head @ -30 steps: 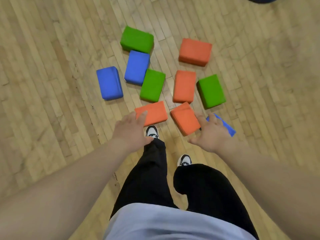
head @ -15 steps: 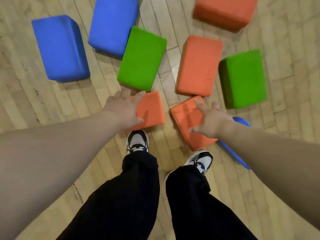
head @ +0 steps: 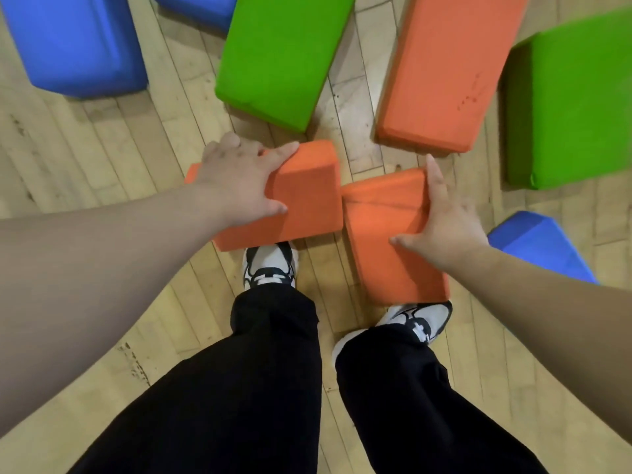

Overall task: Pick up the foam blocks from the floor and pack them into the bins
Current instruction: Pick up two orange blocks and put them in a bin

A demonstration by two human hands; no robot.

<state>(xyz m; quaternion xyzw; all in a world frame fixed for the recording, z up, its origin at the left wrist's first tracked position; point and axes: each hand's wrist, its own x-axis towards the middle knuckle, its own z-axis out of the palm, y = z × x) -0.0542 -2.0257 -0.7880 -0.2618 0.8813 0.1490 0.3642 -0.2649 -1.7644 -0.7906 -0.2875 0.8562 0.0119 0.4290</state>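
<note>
Foam blocks lie scattered on the floor [head: 85, 138]. Left hand [head: 236, 179] clamps one orange block [head: 301, 196]; right hand [head: 444, 220] clamps another [head: 386, 241]. Step: pickup. Next, lift both clear; no bins in view.

I see orange foam under my left hand [head: 236, 181] and orange under my right hand [head: 441, 220]. Around them lie green blocks [head: 280, 53], another orange block [head: 448, 70] and blue blocks [head: 71, 42] on pale wood floor [head: 102, 138]. My trousers [head: 239, 388] are black, my shoes [head: 268, 266] white and black.
</note>
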